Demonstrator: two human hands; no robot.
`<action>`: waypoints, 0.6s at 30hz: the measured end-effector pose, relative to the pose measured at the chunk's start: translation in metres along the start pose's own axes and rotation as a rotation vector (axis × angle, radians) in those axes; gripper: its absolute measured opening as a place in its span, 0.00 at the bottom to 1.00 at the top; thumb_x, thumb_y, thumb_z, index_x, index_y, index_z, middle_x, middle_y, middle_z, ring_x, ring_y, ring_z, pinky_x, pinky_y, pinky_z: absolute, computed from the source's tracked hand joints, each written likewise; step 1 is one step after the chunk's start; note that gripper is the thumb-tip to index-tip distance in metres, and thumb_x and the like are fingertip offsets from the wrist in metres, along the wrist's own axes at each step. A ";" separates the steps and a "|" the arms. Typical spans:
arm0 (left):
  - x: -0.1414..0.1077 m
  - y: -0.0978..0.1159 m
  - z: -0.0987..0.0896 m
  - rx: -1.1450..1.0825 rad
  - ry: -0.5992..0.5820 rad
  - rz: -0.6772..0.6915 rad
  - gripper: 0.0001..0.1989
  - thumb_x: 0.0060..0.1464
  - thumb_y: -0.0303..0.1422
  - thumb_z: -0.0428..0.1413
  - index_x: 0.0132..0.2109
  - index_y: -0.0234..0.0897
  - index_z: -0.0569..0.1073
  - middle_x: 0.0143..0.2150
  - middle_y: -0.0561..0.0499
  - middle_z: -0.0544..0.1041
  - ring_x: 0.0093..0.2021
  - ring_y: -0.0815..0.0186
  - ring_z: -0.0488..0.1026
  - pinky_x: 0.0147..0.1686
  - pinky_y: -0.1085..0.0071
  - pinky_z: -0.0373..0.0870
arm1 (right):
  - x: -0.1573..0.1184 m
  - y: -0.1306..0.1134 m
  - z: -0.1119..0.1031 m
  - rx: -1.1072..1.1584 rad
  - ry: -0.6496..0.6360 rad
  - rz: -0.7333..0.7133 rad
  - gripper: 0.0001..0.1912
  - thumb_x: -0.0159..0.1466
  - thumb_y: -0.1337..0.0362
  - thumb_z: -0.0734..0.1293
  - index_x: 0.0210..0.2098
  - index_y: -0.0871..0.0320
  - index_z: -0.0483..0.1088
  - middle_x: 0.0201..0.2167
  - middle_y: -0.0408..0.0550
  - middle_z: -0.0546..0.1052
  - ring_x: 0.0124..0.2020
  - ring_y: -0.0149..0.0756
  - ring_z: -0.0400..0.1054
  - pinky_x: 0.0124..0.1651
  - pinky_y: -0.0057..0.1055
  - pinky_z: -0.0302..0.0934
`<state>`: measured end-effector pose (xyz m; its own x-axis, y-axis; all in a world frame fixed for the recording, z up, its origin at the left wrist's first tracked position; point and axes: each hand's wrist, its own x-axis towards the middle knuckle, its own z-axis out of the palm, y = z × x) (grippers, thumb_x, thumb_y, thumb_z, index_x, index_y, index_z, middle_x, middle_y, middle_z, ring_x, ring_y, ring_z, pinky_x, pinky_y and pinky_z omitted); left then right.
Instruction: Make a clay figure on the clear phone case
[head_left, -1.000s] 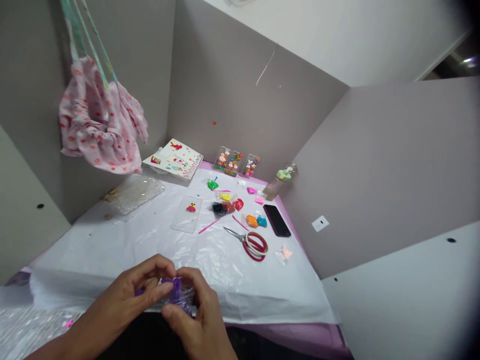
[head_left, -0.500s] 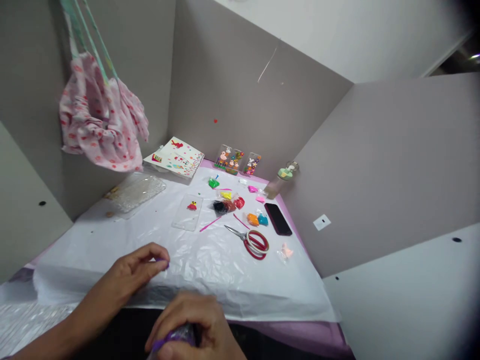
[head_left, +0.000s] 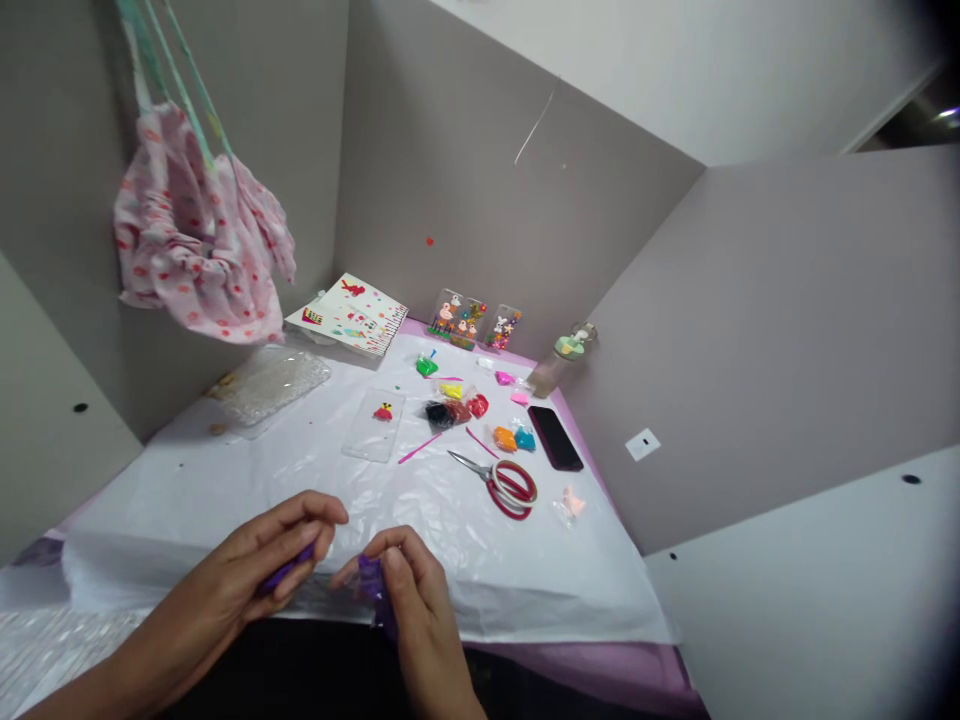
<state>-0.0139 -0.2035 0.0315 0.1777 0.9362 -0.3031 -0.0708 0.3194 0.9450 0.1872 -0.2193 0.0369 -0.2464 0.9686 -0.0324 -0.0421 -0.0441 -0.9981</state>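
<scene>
My left hand (head_left: 262, 565) is closed round a piece of purple clay (head_left: 287, 570), just above the table's front edge. Beside it on the right, my right hand (head_left: 420, 590) grips a crumpled clear wrapper with purple clay (head_left: 373, 585) inside, between thumb and fingers. The two hands are close but apart. Past them, a clear phone case (head_left: 365, 440) lies flat with a small red figure (head_left: 383, 412) on it. Red-handled scissors (head_left: 510, 488) rest to the right, their blades pointing left. Pink sticks (head_left: 420, 448) lie near the case.
Several wrapped clay lumps, such as orange (head_left: 505, 438) and green (head_left: 427, 365), sit mid-table. A black phone (head_left: 556, 438) and a bottle (head_left: 551, 370) stand or lie at right. Behind are a notebook (head_left: 356, 315) and decorated cases (head_left: 456, 318). A pink cloth bag (head_left: 202, 240) hangs left.
My right hand has risen from the bottom edge with the purple packet and turned upright beside my left hand. The purple clay in my left hand now shows lower, along the fingers.
</scene>
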 end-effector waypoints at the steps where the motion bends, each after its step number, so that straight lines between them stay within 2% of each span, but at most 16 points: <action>1: 0.000 -0.001 0.001 0.065 -0.003 0.019 0.25 0.57 0.61 0.59 0.48 0.47 0.78 0.30 0.57 0.65 0.27 0.68 0.57 0.27 0.74 0.56 | 0.000 0.001 0.000 -0.007 0.015 0.004 0.24 0.74 0.39 0.61 0.40 0.53 0.70 0.36 0.46 0.81 0.41 0.40 0.73 0.51 0.34 0.64; 4: 0.000 -0.008 0.003 0.307 -0.035 0.119 0.24 0.59 0.61 0.57 0.47 0.48 0.80 0.27 0.58 0.63 0.28 0.65 0.62 0.31 0.71 0.60 | 0.000 0.005 0.000 -0.003 0.045 0.032 0.25 0.72 0.36 0.62 0.40 0.52 0.68 0.34 0.42 0.75 0.39 0.39 0.69 0.48 0.33 0.63; 7: 0.000 -0.012 0.009 0.427 -0.044 0.203 0.19 0.60 0.56 0.58 0.45 0.49 0.81 0.29 0.56 0.69 0.32 0.63 0.68 0.36 0.69 0.65 | -0.001 0.007 0.000 -0.027 0.059 0.038 0.27 0.70 0.34 0.62 0.40 0.52 0.68 0.35 0.41 0.70 0.40 0.38 0.66 0.47 0.32 0.63; 13: 0.001 -0.013 0.018 0.482 -0.022 0.375 0.13 0.63 0.47 0.59 0.39 0.47 0.82 0.26 0.57 0.73 0.26 0.67 0.68 0.31 0.73 0.67 | 0.000 0.010 0.001 0.056 0.083 -0.010 0.25 0.72 0.37 0.62 0.42 0.52 0.71 0.41 0.45 0.77 0.46 0.41 0.71 0.53 0.35 0.64; 18: 0.003 -0.030 0.013 0.560 0.004 0.613 0.09 0.67 0.40 0.58 0.48 0.54 0.84 0.37 0.57 0.83 0.36 0.67 0.80 0.38 0.77 0.74 | 0.002 0.017 0.001 0.053 0.197 -0.054 0.26 0.73 0.39 0.63 0.41 0.54 0.78 0.40 0.47 0.78 0.43 0.40 0.70 0.49 0.34 0.64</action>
<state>0.0017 -0.2128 0.0036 0.2628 0.9215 0.2858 0.3456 -0.3665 0.8638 0.1847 -0.2184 0.0198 -0.0484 0.9988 0.0064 -0.1021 0.0014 -0.9948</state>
